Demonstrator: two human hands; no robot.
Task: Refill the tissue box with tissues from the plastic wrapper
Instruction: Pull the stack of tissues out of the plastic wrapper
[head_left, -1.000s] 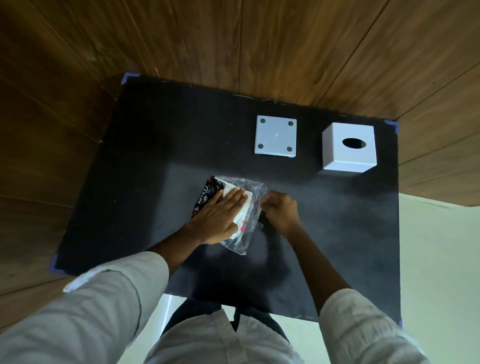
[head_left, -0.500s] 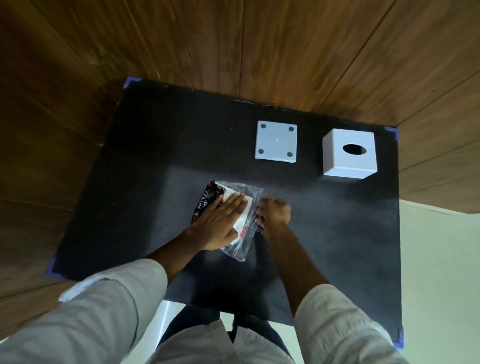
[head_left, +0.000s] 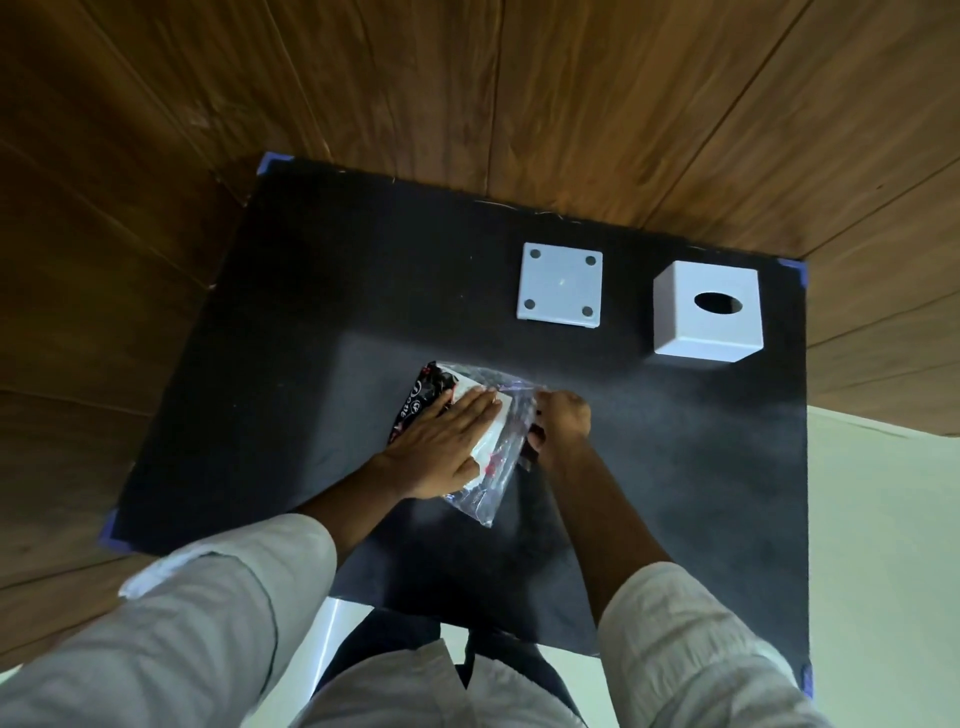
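Black mat on a wooden bench

The black mat (head_left: 322, 322) covers the wooden bench (head_left: 467, 93), with blue tape (head_left: 269, 164) at its corners; a pale floor (head_left: 883, 519) shows at the near right.

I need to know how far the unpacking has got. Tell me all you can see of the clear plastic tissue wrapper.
The clear plastic tissue wrapper lies flat on the black mat, crinkled and glossy, with a black printed end at the far left and red marks lower down. White tissues still show inside. The left hand presses flat on top; the right hand grips its right edge. It sits nearer the person than the white box.
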